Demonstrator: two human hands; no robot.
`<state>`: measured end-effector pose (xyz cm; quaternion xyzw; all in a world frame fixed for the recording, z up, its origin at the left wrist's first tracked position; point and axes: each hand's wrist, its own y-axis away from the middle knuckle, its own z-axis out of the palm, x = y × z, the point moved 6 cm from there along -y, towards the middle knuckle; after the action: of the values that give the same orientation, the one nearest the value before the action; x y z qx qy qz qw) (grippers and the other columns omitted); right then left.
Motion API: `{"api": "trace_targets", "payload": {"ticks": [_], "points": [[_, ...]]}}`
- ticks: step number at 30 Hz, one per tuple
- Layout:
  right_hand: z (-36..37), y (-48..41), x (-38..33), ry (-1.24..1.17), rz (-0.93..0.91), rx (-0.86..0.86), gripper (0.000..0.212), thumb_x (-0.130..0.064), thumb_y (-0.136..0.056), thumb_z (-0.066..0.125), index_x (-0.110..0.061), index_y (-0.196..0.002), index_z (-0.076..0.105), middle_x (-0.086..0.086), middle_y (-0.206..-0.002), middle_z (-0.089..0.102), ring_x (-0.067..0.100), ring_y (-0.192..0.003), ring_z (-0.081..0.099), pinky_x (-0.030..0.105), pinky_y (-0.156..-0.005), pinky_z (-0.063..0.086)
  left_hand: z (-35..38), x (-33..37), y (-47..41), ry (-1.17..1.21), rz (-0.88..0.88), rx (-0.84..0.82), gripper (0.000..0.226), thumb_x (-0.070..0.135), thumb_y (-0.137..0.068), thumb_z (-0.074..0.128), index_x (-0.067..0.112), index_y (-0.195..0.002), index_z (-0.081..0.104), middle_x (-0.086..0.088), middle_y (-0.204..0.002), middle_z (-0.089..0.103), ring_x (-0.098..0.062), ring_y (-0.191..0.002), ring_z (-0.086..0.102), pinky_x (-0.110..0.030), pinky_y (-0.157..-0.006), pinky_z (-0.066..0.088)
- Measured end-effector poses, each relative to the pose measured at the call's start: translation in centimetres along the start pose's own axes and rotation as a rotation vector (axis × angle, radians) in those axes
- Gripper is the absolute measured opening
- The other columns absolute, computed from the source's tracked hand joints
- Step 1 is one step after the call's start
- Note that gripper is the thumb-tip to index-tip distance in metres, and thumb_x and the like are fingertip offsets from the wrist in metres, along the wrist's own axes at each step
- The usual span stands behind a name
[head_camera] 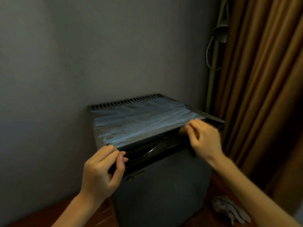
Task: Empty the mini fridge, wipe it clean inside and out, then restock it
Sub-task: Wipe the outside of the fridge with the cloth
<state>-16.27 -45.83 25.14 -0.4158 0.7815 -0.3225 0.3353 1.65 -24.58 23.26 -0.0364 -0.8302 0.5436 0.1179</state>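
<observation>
Dark grey metal, the mini fridge (164, 194) stands with its door closed on a reddish-brown table (218, 184), its back against the wall (82, 54). A sheet of clear film (141, 122) lies across its top, reaching from just in front of the row of vent slots (127, 100) to the front edge. My left hand (101, 169) is at the front left corner, thumb and fingers pinched together on the film's edge. My right hand (205, 138) is at the front right corner, fingers curled and clamped on the same edge, though it is a little blurred. To the right hangs a brown curtain (262, 79), with a pale cable (211, 51) looping down beside it, and a crumpled whitish cloth (229, 210) lies on the table near the fridge's right side.
</observation>
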Motion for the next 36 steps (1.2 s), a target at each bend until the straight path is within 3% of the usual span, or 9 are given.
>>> {"api": "trace_targets", "payload": {"ticks": [4, 8, 12, 17, 21, 25, 29, 33, 36], "points": [[3.2, 3.2, -10.7, -0.229, -0.225, -0.022, 0.02, -0.025, -0.093, 0.051, -0.014, -0.087, 0.066, 0.0, -0.087, 0.061, 0.017, -0.082, 0.055, 0.027, -0.073, 0.043, -0.2, 0.2, 0.1, -0.024, 0.001, -0.003, 0.045, 0.025, -0.099, 0.039, 0.007, -0.07, 0.069, 0.0, -0.072, 0.063, -0.012, -0.071, 0.062, -0.03, -0.059, 0.048], [2.5, 3.6, -6.7, -0.217, -0.251, 0.049, 0.022, -0.024, -0.095, 0.05, -0.01, -0.097, 0.067, 0.005, -0.097, 0.062, 0.017, -0.094, 0.056, 0.024, -0.084, 0.043, -0.5, 0.2, 0.2, -0.028, 0.002, -0.01, 0.041, 0.022, -0.097, 0.041, 0.008, -0.071, 0.069, 0.002, -0.073, 0.063, -0.011, -0.072, 0.063, -0.03, -0.061, 0.048], [-0.5, 1.6, 4.1, 0.097, 0.001, 0.033, 0.035, -0.033, -0.097, 0.039, -0.011, -0.097, 0.067, 0.004, -0.094, 0.066, 0.027, -0.089, 0.063, 0.031, -0.083, 0.042, -0.5, 0.1, 0.1, -0.026, 0.009, -0.017, 0.038, 0.02, -0.095, 0.043, 0.01, -0.069, 0.068, 0.004, -0.072, 0.062, -0.012, -0.072, 0.064, -0.032, -0.059, 0.049], [-1.4, -0.2, 6.4, 0.515, -0.243, -0.141, 0.033, -0.03, -0.095, 0.035, -0.015, -0.092, 0.064, 0.003, -0.087, 0.066, 0.023, -0.082, 0.066, 0.038, -0.096, 0.045, -0.3, 0.1, 0.3, -0.033, 0.005, 0.002, 0.037, 0.019, -0.095, 0.042, 0.01, -0.069, 0.067, 0.003, -0.071, 0.061, -0.013, -0.071, 0.063, -0.033, -0.058, 0.049], [-0.7, 0.2, 5.5, 0.409, 0.089, 0.037, 0.037, -0.036, -0.094, 0.028, -0.015, -0.085, 0.057, 0.005, -0.084, 0.062, 0.028, -0.077, 0.063, 0.036, -0.055, 0.047, -0.2, 0.3, 0.4, -0.045, -0.003, 0.043, 0.039, 0.019, -0.095, 0.042, 0.008, -0.067, 0.067, 0.002, -0.07, 0.061, -0.014, -0.069, 0.063, -0.032, -0.057, 0.046], [0.6, 2.0, 1.9, 0.031, 0.251, 0.198, 0.039, -0.036, -0.094, 0.031, -0.012, -0.088, 0.061, 0.008, -0.09, 0.063, 0.029, -0.084, 0.06, 0.031, -0.068, 0.038, -0.3, 0.3, 1.0, 0.029, -0.059, 0.062, 0.037, 0.02, -0.096, 0.041, 0.008, -0.075, 0.07, 0.002, -0.077, 0.065, -0.007, -0.077, 0.061, -0.028, -0.065, 0.049], [3.1, 4.8, -6.6, -0.15, 0.132, 0.235, 0.028, -0.029, -0.095, 0.041, -0.014, -0.097, 0.065, 0.003, -0.098, 0.061, 0.018, -0.092, 0.056, 0.018, -0.079, 0.037, -0.5, -0.7, 1.6, 0.297, -0.358, 0.204, 0.04, 0.032, -0.1, 0.032, 0.013, -0.089, 0.066, 0.004, -0.084, 0.068, -0.004, -0.079, 0.063, -0.016, -0.071, 0.046], [5.5, 5.9, -15.7, -0.241, -0.062, 0.219, 0.019, -0.023, -0.092, 0.05, -0.017, -0.096, 0.067, 0.002, -0.097, 0.063, 0.018, -0.089, 0.058, 0.029, -0.08, 0.045, -0.8, -2.3, 1.8, 0.634, -0.581, 0.365, 0.041, 0.041, -0.098, 0.029, 0.018, -0.092, 0.062, -0.011, -0.087, 0.068, -0.019, -0.084, 0.067, -0.025, -0.079, 0.052], [6.1, 5.8, -20.5, -0.287, -0.267, 0.215, 0.015, -0.02, -0.091, 0.055, -0.014, -0.091, 0.069, 0.004, -0.094, 0.065, 0.019, -0.085, 0.059, 0.03, -0.076, 0.045, -2.6, -3.1, 3.0, 0.602, -0.629, 0.463, 0.04, 0.038, -0.099, 0.029, 0.017, -0.088, 0.062, -0.01, -0.084, 0.066, -0.018, -0.079, 0.065, -0.025, -0.073, 0.053]]}}
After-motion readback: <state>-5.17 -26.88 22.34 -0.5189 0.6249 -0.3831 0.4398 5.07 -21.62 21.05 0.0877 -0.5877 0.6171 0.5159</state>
